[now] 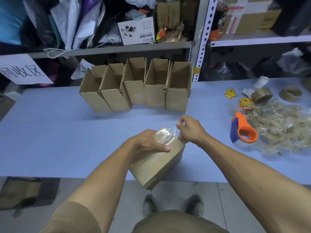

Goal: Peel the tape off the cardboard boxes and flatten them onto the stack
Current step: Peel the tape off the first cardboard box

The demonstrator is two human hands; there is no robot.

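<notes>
**Item in hand:** closed cardboard box (159, 163), tilted, held over the near edge of the table (50, 132).

**Grip:** your left hand (149, 142) clamps the box's upper end, fingers curled over it. Your right hand (190, 132) pinches a strip of clear tape (170, 132), which is lifted off the top seam and stretched taut.

**Step:** you are peeling; flattening is not yet begun.

**Next move, as a judgement:** draw the strip along the seam low and steady, with your left hand bracing, so it comes away whole.

**Containers:** five open boxes (134, 86) stand in a row at the back of the table. Nothing shows inside them, as far as their interiors are visible.

**Loose:** a heap of peeled tape (282, 125) lies on the right, touching the tape dispenser (242, 130).
</notes>
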